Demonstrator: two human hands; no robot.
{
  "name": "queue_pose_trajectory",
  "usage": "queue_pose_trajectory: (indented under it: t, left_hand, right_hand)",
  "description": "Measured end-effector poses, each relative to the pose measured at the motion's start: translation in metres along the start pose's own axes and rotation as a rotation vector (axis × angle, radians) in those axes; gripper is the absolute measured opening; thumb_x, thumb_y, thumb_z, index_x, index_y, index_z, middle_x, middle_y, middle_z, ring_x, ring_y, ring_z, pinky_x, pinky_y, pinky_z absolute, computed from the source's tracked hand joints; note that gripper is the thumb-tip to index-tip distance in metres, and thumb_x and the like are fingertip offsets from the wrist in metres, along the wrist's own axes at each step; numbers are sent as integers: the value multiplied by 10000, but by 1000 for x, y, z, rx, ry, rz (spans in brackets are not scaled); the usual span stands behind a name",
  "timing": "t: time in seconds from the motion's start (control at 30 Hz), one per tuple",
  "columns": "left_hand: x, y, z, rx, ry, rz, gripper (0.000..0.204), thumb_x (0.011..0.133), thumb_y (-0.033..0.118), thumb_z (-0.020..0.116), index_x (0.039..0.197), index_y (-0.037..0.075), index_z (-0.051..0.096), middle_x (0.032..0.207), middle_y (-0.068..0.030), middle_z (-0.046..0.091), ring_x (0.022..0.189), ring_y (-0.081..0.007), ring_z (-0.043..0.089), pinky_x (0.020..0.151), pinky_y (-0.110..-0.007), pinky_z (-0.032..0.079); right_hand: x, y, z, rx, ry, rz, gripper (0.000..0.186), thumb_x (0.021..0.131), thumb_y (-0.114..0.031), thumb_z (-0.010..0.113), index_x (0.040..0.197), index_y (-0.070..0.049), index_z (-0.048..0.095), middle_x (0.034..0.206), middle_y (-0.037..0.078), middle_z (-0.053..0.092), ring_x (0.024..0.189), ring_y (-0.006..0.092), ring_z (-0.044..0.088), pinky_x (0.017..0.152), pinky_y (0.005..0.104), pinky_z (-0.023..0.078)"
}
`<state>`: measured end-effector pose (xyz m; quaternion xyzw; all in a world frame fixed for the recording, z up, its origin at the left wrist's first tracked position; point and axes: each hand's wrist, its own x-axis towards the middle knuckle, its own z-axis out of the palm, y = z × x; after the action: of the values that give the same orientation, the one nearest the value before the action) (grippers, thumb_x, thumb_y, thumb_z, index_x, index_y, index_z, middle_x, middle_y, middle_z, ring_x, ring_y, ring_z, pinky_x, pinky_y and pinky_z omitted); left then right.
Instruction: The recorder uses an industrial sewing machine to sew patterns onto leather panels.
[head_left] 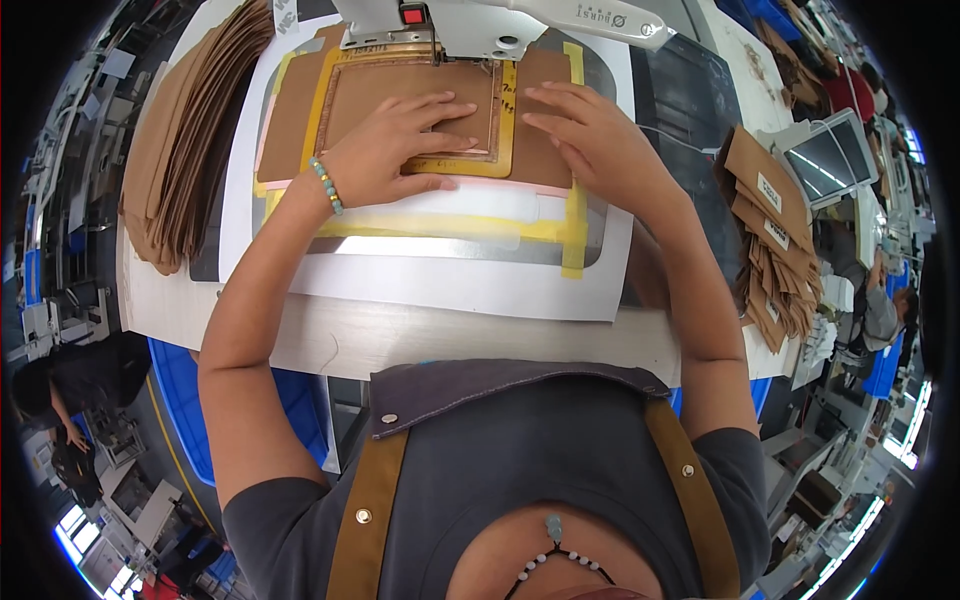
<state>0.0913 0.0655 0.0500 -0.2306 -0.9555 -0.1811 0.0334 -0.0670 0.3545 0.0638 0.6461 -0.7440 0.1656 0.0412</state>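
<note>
Under the white head of a sewing machine [470, 25] lies a flat brown panel [290, 110]. On top of it rests a yellow rectangular frame [322, 120] with a copper-coloured inner edge; brown material shows inside it. My left hand [400, 145] is spread flat across the frame and the brown material within, its thumb over the frame's near edge. Beside the frame's right side, my right hand [590, 135] lies with fingers stretched out over the panel's right part. Neither hand grips anything. Strips of yellow tape [573, 235] border the panel on a white sheet [450, 290].
To the left stands a thick stack of brown pieces [185, 150]. More brown pieces with white labels [770, 230] are piled at the right, beside a tilted screen [830, 155]. A blue bin [200, 420] sits below the table's front edge [470, 340]. Other people work in the background.
</note>
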Motion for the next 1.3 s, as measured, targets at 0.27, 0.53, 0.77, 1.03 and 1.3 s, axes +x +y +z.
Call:
queue_pose_trajectory:
  t: [0.27, 0.53, 0.77, 1.03, 1.3]
  left_hand:
    - [7, -7, 4, 72, -3, 3, 456, 995, 430, 711, 1398, 215, 706, 1634, -33, 520, 1528, -296, 435, 1212, -510, 373]
    - [24, -20, 4, 144, 48, -8, 466, 1023, 444, 669, 1409, 184, 696, 1594, -34, 558, 1483, -284, 478, 1190, -501, 400]
    - [38, -36, 5, 154, 90, 11, 464, 1035, 433, 651, 1422, 180, 688, 1598, -45, 552, 1452, -281, 505, 1208, -487, 397]
    - [50, -38, 13, 90, 110, -217, 459, 1051, 415, 627, 1442, 182, 681, 1463, -123, 655, 1304, -403, 582, 1170, -467, 438]
    - [41, -53, 12, -58, 299, -308, 368, 1055, 309, 625, 1322, 85, 741, 1286, -211, 686, 1237, -393, 605, 1092, -455, 473]
  right_hand:
    - [-14, 31, 13, 128, 137, 119, 341, 963, -3, 620, 1286, -32, 726, 1501, 109, 609, 1423, 342, 525, 1186, 436, 447]
    - [-19, 33, 12, 103, 190, 139, 292, 936, -29, 634, 1190, -39, 776, 1431, 118, 653, 1382, 332, 560, 1147, 444, 480]
    - [-17, 35, 12, 119, 199, 134, 278, 942, -27, 625, 1170, -28, 785, 1393, 126, 675, 1388, 330, 559, 1152, 446, 476]
    - [-20, 36, 13, 127, 206, 139, 300, 949, -26, 618, 1206, -30, 773, 1402, 134, 669, 1384, 331, 562, 1156, 444, 476]
    - [-21, 37, 14, 135, 213, 154, 313, 962, -42, 626, 1243, -45, 762, 1426, 130, 650, 1383, 328, 559, 1162, 447, 470]
